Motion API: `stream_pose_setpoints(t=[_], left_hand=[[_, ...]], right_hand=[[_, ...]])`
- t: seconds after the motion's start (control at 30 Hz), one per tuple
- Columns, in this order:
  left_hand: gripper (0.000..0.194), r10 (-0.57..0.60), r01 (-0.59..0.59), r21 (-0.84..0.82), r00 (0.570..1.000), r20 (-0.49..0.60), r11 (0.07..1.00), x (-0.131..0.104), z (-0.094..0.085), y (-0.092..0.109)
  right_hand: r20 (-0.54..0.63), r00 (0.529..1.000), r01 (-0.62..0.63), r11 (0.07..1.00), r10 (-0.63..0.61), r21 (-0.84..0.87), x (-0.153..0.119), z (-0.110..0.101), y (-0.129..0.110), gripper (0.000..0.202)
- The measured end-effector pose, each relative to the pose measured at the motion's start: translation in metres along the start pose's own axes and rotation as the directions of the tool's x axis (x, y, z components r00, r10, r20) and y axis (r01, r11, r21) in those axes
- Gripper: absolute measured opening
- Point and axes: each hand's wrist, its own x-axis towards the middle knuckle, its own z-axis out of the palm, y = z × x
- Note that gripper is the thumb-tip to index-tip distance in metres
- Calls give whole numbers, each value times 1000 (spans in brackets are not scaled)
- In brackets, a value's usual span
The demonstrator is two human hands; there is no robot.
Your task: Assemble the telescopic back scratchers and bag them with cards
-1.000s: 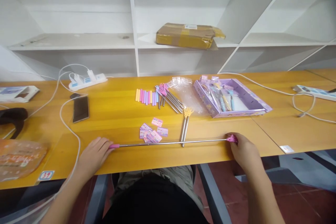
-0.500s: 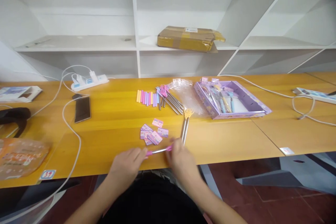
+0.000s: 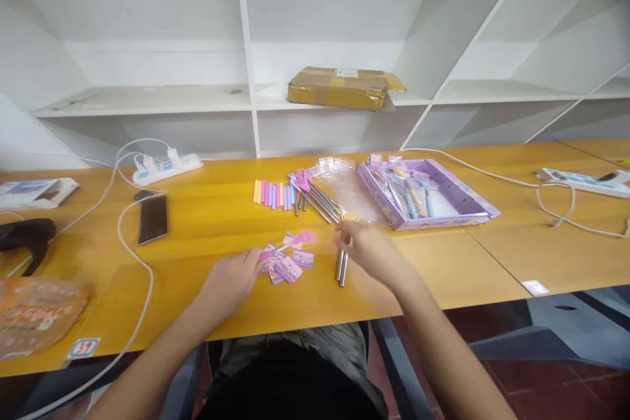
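Since the earlier frame, our left hand [image 3: 231,285] has carried the pink scratcher [image 3: 304,237] up over the cards [image 3: 289,269], and our right hand [image 3: 371,251] has let go of it and moved across to the yellow scratchers [image 3: 343,269]. We have the left fingers [image 3: 254,257] closed round the pink handle; its short metal rod and blurred head point away from them, to their right. Our right fingers [image 3: 344,234] are bent at the yellow scratchers, just below their heads; blur keeps us from telling how far open they are or whether they grip. Both steel rods run from those fingers back towards us along the surface [image 3: 197,243]. Beyond the left fingers we see a row of coloured tubes [image 3: 275,195]; beyond the right fingers, slightly to their left, the pile of scratchers [image 3: 319,200]. Right of the pile lies clear plastic [image 3: 361,193], then the purple tray [image 3: 475,209] with wrapped scratchers [image 3: 416,200], beyond the right fingers and to their right.
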Motion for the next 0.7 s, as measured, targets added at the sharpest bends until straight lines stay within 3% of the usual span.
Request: stream_pose_setpoints(t=[0.1,0.23,0.3,0.4,0.57,0.7], left_hand=[[30,-122,127,-177,992,38,976,38,0,-16],[28,-248,154,-503,961,-126,850,66,20,-41],[31,-289,146,-580,944,-162,801,67,29,-51],[34,-296,123,-641,940,-169,758,63,36,-59],[32,-246,91,-653,958,-150,752,58,39,-54],[30,-219,73,-686,968,-127,723,58,45,-49]], right_hand=[[-118,972,-215,972,204,-95,57,-6,32,28],[-219,905,-405,896,365,-182,99,15,64,45],[-196,880,-466,866,432,-181,104,29,76,55],[-190,886,-455,871,423,-183,102,43,92,62],[-206,879,-457,884,431,-99,98,47,105,53],[-374,841,-387,918,391,89,98,38,111,39]])
